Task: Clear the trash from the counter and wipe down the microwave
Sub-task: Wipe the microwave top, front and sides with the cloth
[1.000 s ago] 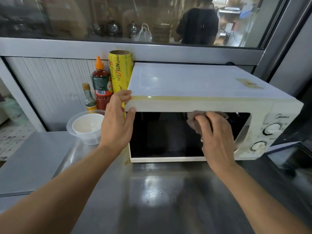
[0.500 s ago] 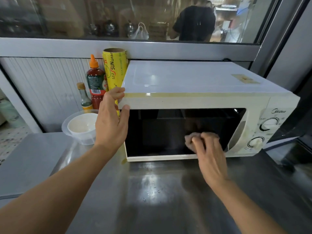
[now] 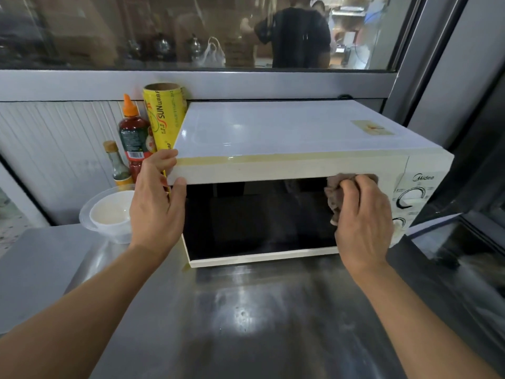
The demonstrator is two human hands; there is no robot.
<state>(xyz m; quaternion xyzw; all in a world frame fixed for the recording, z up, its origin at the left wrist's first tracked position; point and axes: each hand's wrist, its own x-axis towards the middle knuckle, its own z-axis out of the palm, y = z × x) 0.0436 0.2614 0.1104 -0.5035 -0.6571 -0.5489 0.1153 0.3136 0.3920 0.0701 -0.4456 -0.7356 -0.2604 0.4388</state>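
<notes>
Head view: the microwave (image 3: 273,138) is seen standing on the steel counter (image 3: 246,324), its long axis running left to right across the frame and its dark door (image 3: 259,217) facing the person. A brownish rag (image 3: 334,196) is pinched in the curled fingers of the right hand (image 3: 363,222) and is pressed against the upper right corner of the door, just left of the control knobs (image 3: 411,198). The left hand (image 3: 155,206) is set on the upper left front corner of the microwave, thumb under the front edge and fingers laid over the top edge; the body appears to be steadied by it, and nothing else is held.

From the rag, nearly all of the door glass lies to the left and below, along the long axis of the microwave. The control panel lies immediately to the right. The right hand is the nearer to both surfaces, while the left hand is kept at the far end. The next stroke is judged likely to run leftward or downward across the glass, with the bracing grip needed against the push.

A cling-film roll (image 3: 164,119), sauce bottle (image 3: 134,138) and plastic bowl (image 3: 109,212) are seen left of the microwave. No trash can be made out on the counter.
</notes>
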